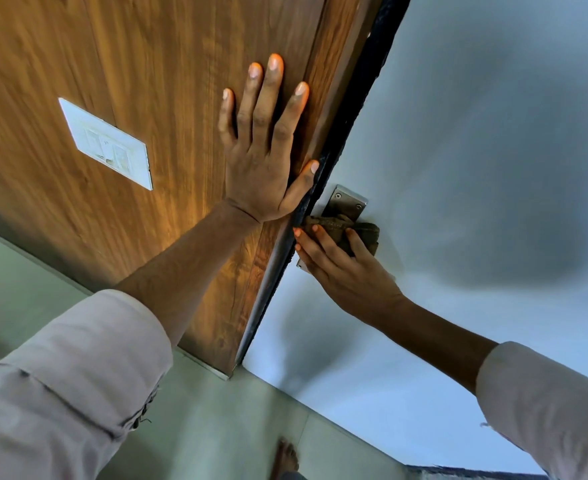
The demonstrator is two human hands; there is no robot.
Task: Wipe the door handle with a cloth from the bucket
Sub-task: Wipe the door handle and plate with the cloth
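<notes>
The right hand (341,271) gripped a brown cloth (346,230), bunched under its fingers (308,242) and pressed against the door handle. Of the handle only the steel plate (349,201) showed above the cloth, with two screws in it, and a small corner below the hand; the lever itself was hidden. The plate sat on a pale grey door (476,168), right beside its dark edge strip (354,102).

The left hand (268,150) lay open and flat, fingers spread, on the wood panel (129,64) just across that strip, its thumb touching the strip near the plate. It held nothing. Both arms wore light rolled sleeves (77,375).

Farther left on the panel was a white switch plate (107,143), well apart from the hand. Below, a bare foot (285,459) stood on the pale floor (216,427). No bucket was in view.
</notes>
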